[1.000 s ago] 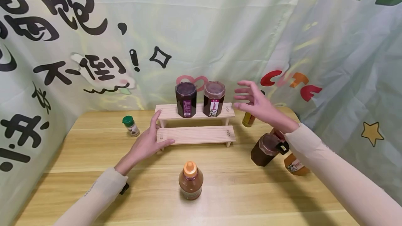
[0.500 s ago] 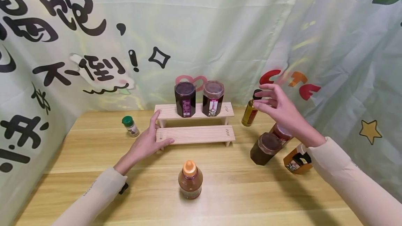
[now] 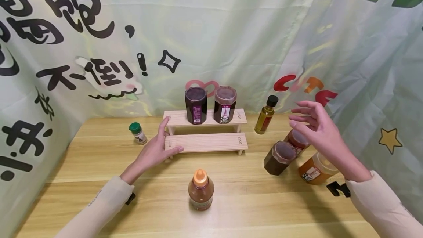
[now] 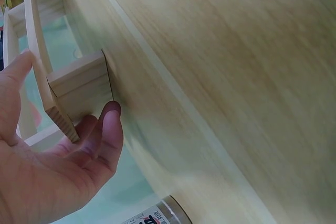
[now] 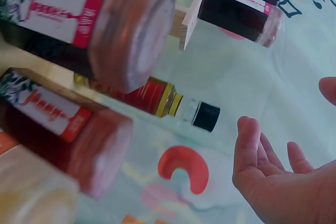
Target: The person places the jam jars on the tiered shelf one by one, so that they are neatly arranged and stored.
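Note:
My left hand [image 3: 153, 149] holds the left end of a two-step wooden shelf [image 3: 205, 142], thumb along the lower step. In the left wrist view its fingers [image 4: 107, 140] curl around the end of a plank beside a short leg. On the upper step stand two dark jam jars, one with a purple label [image 3: 196, 105] and one with a pink-and-white label [image 3: 225, 106]. My right hand [image 3: 318, 127] is in the air over the right side, fingers loosely bent and holding nothing. Below it are a dark jar [image 3: 277, 159], a reddish jar [image 3: 296, 139] and an amber jar [image 3: 312, 172].
A slim bottle of yellow liquid with a black cap [image 3: 265, 116] stands right of the shelf. An orange-capped squeeze bottle [image 3: 201, 192] is in front, and a green-capped shaker [image 3: 137, 134] at left. A printed curtain [image 3: 211, 28] hangs behind the table [image 3: 158, 208].
My right hand has moved right and slightly down, away from the jars on the shelf, past the yellow bottle to above the jars at right. The left hand stays on the shelf.

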### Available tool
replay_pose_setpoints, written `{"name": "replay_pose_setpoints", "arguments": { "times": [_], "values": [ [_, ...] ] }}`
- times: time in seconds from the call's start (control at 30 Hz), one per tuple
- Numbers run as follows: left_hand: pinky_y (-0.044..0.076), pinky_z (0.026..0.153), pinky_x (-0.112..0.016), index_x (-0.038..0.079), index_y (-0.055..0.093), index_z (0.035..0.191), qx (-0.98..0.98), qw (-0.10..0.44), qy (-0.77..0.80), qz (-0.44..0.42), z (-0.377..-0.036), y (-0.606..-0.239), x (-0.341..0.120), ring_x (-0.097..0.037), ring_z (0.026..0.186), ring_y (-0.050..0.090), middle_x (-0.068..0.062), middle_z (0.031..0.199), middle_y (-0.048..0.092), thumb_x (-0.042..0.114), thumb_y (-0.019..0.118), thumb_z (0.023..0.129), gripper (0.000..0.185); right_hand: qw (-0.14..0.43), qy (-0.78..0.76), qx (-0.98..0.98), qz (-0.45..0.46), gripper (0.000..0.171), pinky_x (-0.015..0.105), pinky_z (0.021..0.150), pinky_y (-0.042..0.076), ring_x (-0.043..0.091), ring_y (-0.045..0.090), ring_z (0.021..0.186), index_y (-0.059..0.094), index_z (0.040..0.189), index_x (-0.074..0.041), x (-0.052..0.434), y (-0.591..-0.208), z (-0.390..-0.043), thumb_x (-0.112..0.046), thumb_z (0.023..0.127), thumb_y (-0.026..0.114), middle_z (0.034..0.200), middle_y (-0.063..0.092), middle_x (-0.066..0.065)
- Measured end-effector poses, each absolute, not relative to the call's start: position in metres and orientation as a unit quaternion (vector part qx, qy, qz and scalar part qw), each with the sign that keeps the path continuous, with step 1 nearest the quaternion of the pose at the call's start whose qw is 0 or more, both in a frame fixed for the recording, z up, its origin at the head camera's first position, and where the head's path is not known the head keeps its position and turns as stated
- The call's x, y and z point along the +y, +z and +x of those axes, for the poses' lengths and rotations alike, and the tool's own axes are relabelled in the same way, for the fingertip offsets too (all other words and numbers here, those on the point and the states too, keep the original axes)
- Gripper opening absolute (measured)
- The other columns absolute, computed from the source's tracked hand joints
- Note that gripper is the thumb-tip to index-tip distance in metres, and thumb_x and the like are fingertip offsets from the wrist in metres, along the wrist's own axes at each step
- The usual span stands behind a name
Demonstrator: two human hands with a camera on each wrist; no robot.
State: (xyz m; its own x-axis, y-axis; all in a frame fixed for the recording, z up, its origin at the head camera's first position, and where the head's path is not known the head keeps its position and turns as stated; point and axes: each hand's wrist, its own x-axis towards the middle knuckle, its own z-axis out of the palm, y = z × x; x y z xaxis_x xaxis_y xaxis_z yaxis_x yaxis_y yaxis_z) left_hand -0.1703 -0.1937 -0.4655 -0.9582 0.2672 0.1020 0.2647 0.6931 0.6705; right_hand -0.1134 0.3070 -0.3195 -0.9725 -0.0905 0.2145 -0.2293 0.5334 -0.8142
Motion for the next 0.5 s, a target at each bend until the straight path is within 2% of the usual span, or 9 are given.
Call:
{"name": "replay_pose_setpoints", "arguments": {
  "times": [0.2, 0.5],
  "values": [
    [0.051, 0.061, -0.041, 0.031, -0.004, 0.176, 0.920, 0.003, 0.365, 0.145, -0.171, -0.465, -0.192, -0.015, 0.058, 0.060, -0.026, 0.136, 0.063, 0.052, 0.087, 0.094, 0.124, 0.109, 0.477, -0.867, 0.091, 0.052, 0.011, 0.092, 0.050, 0.002, 0.064, 0.122, 0.044, 0.154, -0.020, 0.326, -0.329, -0.095, -0.011, 0.109, 0.069, 0.142, 0.060, -0.004],
    [0.051, 0.063, -0.042, 0.033, -0.005, 0.176, 0.922, 0.005, 0.363, 0.137, -0.169, -0.465, -0.193, -0.016, 0.059, 0.060, -0.031, 0.142, 0.060, 0.054, 0.086, 0.094, 0.124, 0.124, 0.477, -0.867, 0.068, 0.048, 0.009, 0.095, 0.047, 0.002, 0.062, 0.124, 0.047, 0.152, -0.022, 0.346, -0.349, -0.074, -0.008, 0.110, 0.067, 0.140, 0.060, -0.007]
  ]
}}
